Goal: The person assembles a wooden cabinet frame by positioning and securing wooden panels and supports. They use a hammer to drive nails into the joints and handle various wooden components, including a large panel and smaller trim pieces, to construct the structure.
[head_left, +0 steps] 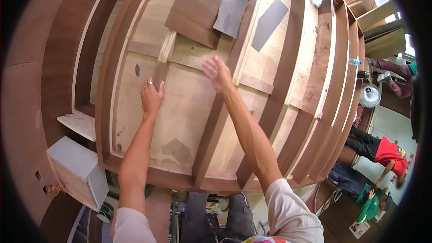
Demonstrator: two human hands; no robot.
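Note:
My left hand (152, 98) is over a large brown wooden cabinet frame (157, 176), within one of its compartments. It holds nothing, and its thumb stands apart from the fingers. A short divider piece with a pale layered edge (167, 47) lies just beyond it. Farther right, my right hand (219, 75) is raised near a brown divider (210, 144), its fingers slightly blurred, loosely extended and empty. Beyond both hands, a brown sheet (198, 6) and a grey sheet (234, 9) overlap inside the frame. Another grey sheet (270, 23) rests in the neighbouring compartment.
At the lower left stands a grey-white box (74, 171), with exposed wires (56, 189) beside it. A plastic bottle (354, 61) and a round fan (370, 95) are to the right. One person in red (389, 156) and another in green (371, 204) are nearby.

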